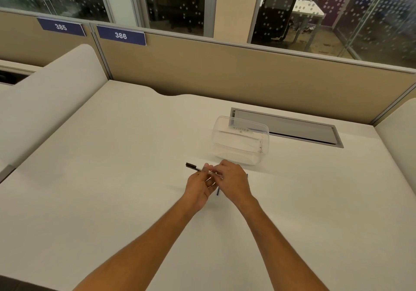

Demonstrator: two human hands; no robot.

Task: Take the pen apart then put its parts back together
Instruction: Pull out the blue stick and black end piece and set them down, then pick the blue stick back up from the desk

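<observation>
**Two hands, one pen, held above the worktop**

Two hands are recorded at the middle of the white worktop [112, 178], both closed on a single pen [203, 170]. The left hand [199, 189] is seen pinching the clear barrel from below, near its middle; the right hand [233, 181] is closed over the barrel's other end, which is hidden beneath its fingers. The dark capped end [191, 165] is left projecting up and to the left, free of both grips. The pen is held slightly off the surface, not resting on it.

This opposed two-point hold is judged to suit pulling or twisting the barrel against an end piece; whether parts are being separated or rejoined cannot be told.

One thin dark blue rod [218, 191] is noted under the right hand, mostly covered; it is judged likely to be a removed part such as the refill, though this cannot be confirmed.

One clear plastic container [240, 142] is listed just beyond the hands, lying on its side, probably kept near for loose parts. Faint writing on it is too small to be read.

Legible labels: two blue plates on the partition, reading "385" [61, 27] and "386" [120, 35]
</observation>
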